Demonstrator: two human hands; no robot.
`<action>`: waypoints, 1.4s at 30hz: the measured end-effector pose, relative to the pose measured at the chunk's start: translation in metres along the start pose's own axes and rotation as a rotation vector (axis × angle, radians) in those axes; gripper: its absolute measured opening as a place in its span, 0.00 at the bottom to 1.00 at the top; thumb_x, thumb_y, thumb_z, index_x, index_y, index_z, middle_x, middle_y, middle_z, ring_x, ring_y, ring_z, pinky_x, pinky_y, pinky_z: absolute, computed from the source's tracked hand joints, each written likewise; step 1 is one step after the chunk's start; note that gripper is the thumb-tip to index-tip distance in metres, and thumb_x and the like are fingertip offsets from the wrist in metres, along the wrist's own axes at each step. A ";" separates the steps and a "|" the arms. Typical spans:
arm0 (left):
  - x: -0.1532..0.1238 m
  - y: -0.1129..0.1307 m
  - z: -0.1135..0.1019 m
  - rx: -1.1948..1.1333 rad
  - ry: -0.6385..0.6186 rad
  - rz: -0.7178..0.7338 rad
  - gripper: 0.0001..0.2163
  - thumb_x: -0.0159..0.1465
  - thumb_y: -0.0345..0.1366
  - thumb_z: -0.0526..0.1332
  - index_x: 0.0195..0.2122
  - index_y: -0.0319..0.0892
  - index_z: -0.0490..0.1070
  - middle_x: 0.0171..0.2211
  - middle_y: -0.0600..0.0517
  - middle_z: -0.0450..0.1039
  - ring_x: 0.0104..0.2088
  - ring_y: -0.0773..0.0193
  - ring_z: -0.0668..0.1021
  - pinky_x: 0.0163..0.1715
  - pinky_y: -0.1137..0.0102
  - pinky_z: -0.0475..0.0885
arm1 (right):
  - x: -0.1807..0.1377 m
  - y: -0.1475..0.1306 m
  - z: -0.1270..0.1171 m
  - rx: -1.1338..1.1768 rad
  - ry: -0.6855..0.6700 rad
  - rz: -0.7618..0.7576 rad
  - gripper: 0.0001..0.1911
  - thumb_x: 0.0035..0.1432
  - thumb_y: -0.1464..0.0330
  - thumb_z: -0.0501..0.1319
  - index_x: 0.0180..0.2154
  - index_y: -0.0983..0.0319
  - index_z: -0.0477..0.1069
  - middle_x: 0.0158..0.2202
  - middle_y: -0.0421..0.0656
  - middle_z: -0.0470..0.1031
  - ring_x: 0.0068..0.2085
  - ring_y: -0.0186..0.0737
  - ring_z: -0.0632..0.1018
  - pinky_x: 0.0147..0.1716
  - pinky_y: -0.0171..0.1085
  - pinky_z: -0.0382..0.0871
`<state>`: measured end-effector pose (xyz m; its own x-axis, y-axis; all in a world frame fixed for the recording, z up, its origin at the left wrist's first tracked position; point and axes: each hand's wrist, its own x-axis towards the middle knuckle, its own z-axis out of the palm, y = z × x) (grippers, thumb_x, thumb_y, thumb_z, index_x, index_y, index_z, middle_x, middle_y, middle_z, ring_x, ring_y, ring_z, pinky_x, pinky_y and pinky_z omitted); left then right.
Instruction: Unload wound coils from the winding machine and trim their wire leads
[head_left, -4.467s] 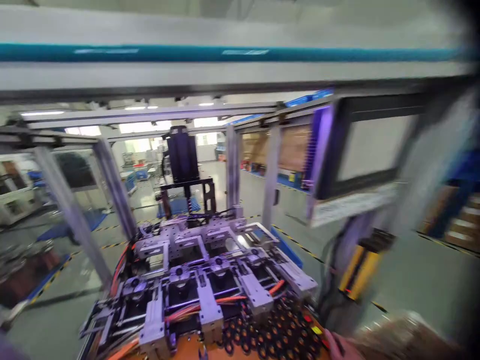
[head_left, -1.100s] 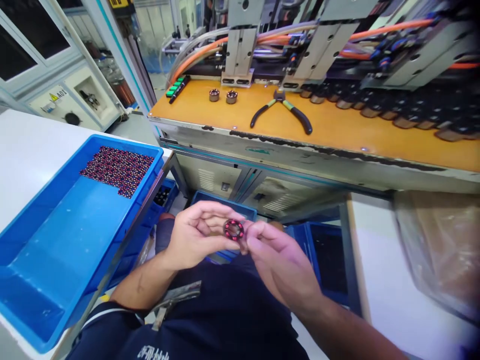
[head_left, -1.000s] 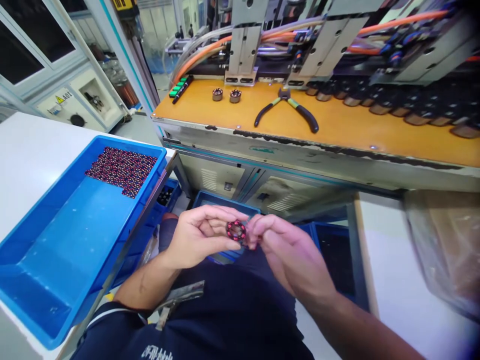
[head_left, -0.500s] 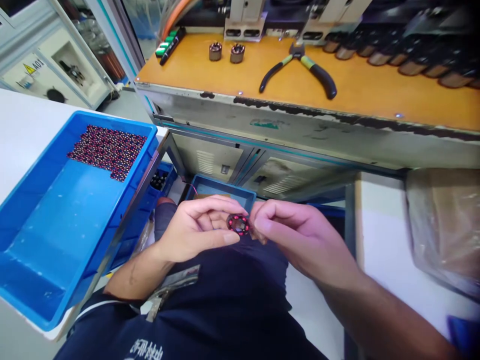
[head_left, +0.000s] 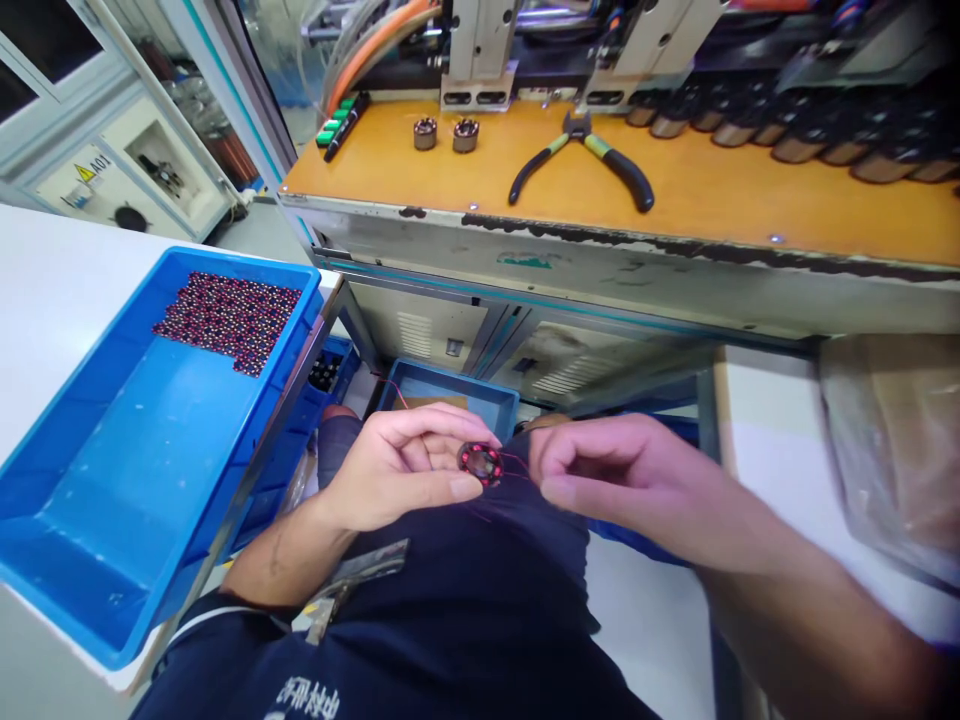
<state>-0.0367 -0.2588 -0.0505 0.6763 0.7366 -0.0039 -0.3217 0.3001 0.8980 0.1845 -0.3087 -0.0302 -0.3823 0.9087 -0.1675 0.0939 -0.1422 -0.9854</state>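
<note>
Wound ring [head_left: 466, 459]: hub of the dial for every place below; held above the lap [head_left: 536, 555], clear of any counter, tilted face up, spotted red and dark all round.
Left hand [head_left: 397, 465]: at nine o'clock, touching; pinching the wound ring between thumb and fingers.
Right hand [head_left: 626, 480]: at three o'clock, just beside the wound ring but apart from it; curled, with thumb and fingertips brought near each other; too fine to tell whether pinching anything.
Thin red wires [head_left: 517, 459]: strung out from the wound ring toward three o'clock, as far as the right fingertips.
Progress: apparently partway; red winding already on the wound ring, but loose strands left outside it, and not yet laid down anywhere.
Small parts [head_left: 232, 315]: at ten o'clock, many, packed together inside the blue tray [head_left: 150, 450]; perhaps dealt with, perhaps waiting, impossible to judge from here.
Two metal rings [head_left: 465, 137]: close to twelve o'clock, standing apart from each other on the orange counter [head_left: 375, 165].
Cutting pliers [head_left: 576, 128]: between twelve and one, lying with handles spread on the orange counter, untouched.
Dark cylinders [head_left: 799, 142]: between one and two, crowded on the same counter, untouched too.
</note>
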 end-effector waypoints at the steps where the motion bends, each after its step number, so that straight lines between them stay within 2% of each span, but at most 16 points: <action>1: 0.000 0.002 0.001 -0.002 -0.013 -0.018 0.15 0.51 0.25 0.73 0.41 0.41 0.82 0.41 0.47 0.79 0.35 0.69 0.81 0.36 0.78 0.77 | 0.001 -0.002 -0.005 -0.043 0.009 -0.034 0.18 0.58 0.57 0.66 0.26 0.64 0.71 0.26 0.40 0.70 0.28 0.32 0.69 0.28 0.32 0.63; 3: 0.000 0.004 0.003 -0.010 -0.054 -0.073 0.15 0.51 0.24 0.73 0.41 0.41 0.82 0.43 0.47 0.79 0.34 0.69 0.81 0.34 0.79 0.77 | 0.006 -0.008 -0.011 -0.098 0.075 -0.125 0.13 0.56 0.59 0.69 0.33 0.62 0.75 0.32 0.42 0.73 0.34 0.35 0.73 0.33 0.33 0.67; 5: -0.001 0.006 0.006 -0.025 -0.095 -0.137 0.15 0.52 0.25 0.72 0.41 0.41 0.81 0.41 0.47 0.80 0.33 0.70 0.81 0.33 0.79 0.76 | 0.015 -0.015 -0.011 -0.116 0.068 -0.212 0.13 0.53 0.62 0.71 0.37 0.62 0.76 0.37 0.43 0.74 0.37 0.36 0.74 0.37 0.33 0.68; 8: -0.003 0.004 0.007 -0.008 -0.115 -0.259 0.14 0.52 0.28 0.73 0.41 0.40 0.81 0.32 0.50 0.80 0.30 0.70 0.80 0.33 0.76 0.76 | 0.030 -0.021 -0.005 -0.117 -0.076 -0.295 0.07 0.57 0.67 0.68 0.33 0.64 0.76 0.34 0.42 0.72 0.35 0.33 0.73 0.36 0.32 0.68; 11: -0.006 0.000 0.006 0.031 -0.098 -0.325 0.16 0.52 0.32 0.74 0.42 0.38 0.80 0.31 0.49 0.81 0.29 0.68 0.80 0.34 0.74 0.76 | 0.038 -0.020 0.002 -0.110 -0.092 -0.341 0.10 0.60 0.68 0.66 0.27 0.65 0.73 0.30 0.41 0.71 0.32 0.31 0.72 0.33 0.31 0.67; 14: -0.009 -0.001 0.003 0.038 -0.046 -0.287 0.18 0.50 0.32 0.75 0.44 0.39 0.80 0.32 0.48 0.81 0.30 0.67 0.80 0.35 0.72 0.77 | 0.036 -0.017 0.007 -0.136 -0.004 -0.336 0.12 0.61 0.66 0.65 0.26 0.64 0.72 0.29 0.40 0.71 0.30 0.30 0.72 0.31 0.30 0.66; 19: -0.008 -0.001 0.002 0.058 0.019 -0.196 0.16 0.49 0.30 0.75 0.41 0.40 0.81 0.34 0.49 0.82 0.30 0.67 0.81 0.34 0.73 0.78 | 0.023 -0.018 0.014 -0.173 0.212 -0.249 0.11 0.59 0.70 0.65 0.25 0.63 0.70 0.29 0.38 0.71 0.30 0.29 0.71 0.30 0.29 0.64; 24: -0.006 -0.003 0.003 -0.004 0.005 -0.074 0.17 0.50 0.25 0.74 0.41 0.45 0.82 0.41 0.49 0.82 0.34 0.69 0.82 0.34 0.79 0.77 | 0.008 -0.021 0.016 -0.177 0.302 -0.151 0.13 0.60 0.64 0.64 0.24 0.62 0.70 0.27 0.38 0.70 0.29 0.30 0.70 0.29 0.30 0.64; 29: -0.003 -0.001 0.006 0.068 -0.013 0.028 0.16 0.49 0.24 0.74 0.39 0.45 0.83 0.41 0.48 0.81 0.30 0.71 0.81 0.32 0.78 0.77 | -0.001 -0.026 0.016 -0.140 0.260 -0.007 0.17 0.56 0.56 0.67 0.26 0.62 0.73 0.27 0.40 0.72 0.28 0.32 0.70 0.26 0.31 0.63; 33: -0.004 0.002 0.008 0.098 -0.024 0.037 0.17 0.49 0.23 0.74 0.40 0.45 0.83 0.41 0.48 0.80 0.32 0.71 0.80 0.33 0.79 0.77 | -0.001 -0.032 0.016 -0.125 0.164 0.089 0.16 0.55 0.56 0.68 0.28 0.62 0.75 0.23 0.39 0.71 0.25 0.32 0.69 0.21 0.31 0.60; 37: -0.008 0.000 0.008 0.080 -0.020 0.006 0.18 0.48 0.22 0.74 0.39 0.44 0.83 0.41 0.48 0.80 0.33 0.71 0.81 0.34 0.79 0.77 | 0.000 -0.034 0.016 -0.218 0.094 0.065 0.12 0.58 0.61 0.64 0.28 0.61 0.75 0.21 0.37 0.70 0.22 0.30 0.66 0.19 0.30 0.57; 42: -0.008 -0.003 0.006 0.003 -0.029 -0.050 0.17 0.47 0.25 0.75 0.39 0.43 0.82 0.40 0.48 0.79 0.32 0.70 0.81 0.33 0.78 0.78 | -0.003 -0.034 0.014 -0.356 0.073 -0.047 0.11 0.62 0.66 0.59 0.29 0.60 0.75 0.26 0.38 0.73 0.26 0.30 0.70 0.24 0.31 0.60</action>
<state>-0.0368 -0.2693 -0.0503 0.7102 0.7031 -0.0364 -0.2849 0.3344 0.8983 0.1693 -0.3121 0.0031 -0.3287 0.9383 -0.1071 0.3964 0.0341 -0.9174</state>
